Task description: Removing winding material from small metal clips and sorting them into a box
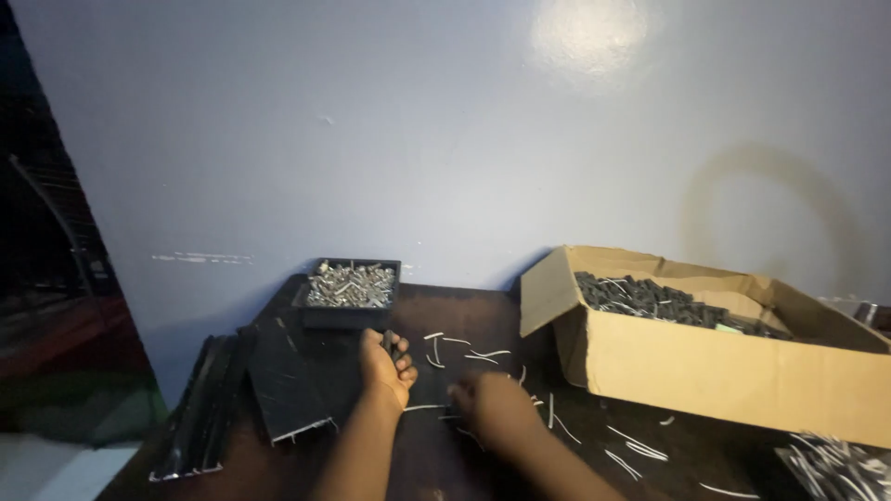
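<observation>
I see the left hand (385, 369) curled tight around a small dark cylindrical part (393, 341), held just in front of the black square tray full of shiny metal screws (351, 284). The right hand (492, 406) lies palm down on the dark wooden counter (436, 311), fingers bent over thin white strips (464, 355) scattered there (whether it pinches one or just rests, I cannot tell). More strips trail off to the right, toward the open brown cardboard box (705, 371), which holds a heap of small dark cylindrical pieces (650, 301) like the held one. Flat black profile pieces with pale edges (269, 385) lie at the counter's left end, beside the left forearm. A loose bundle of pale strips (835, 464) sits at bottom right. Plain blue-grey wall (418, 139) behind, lamp glare up top.
</observation>
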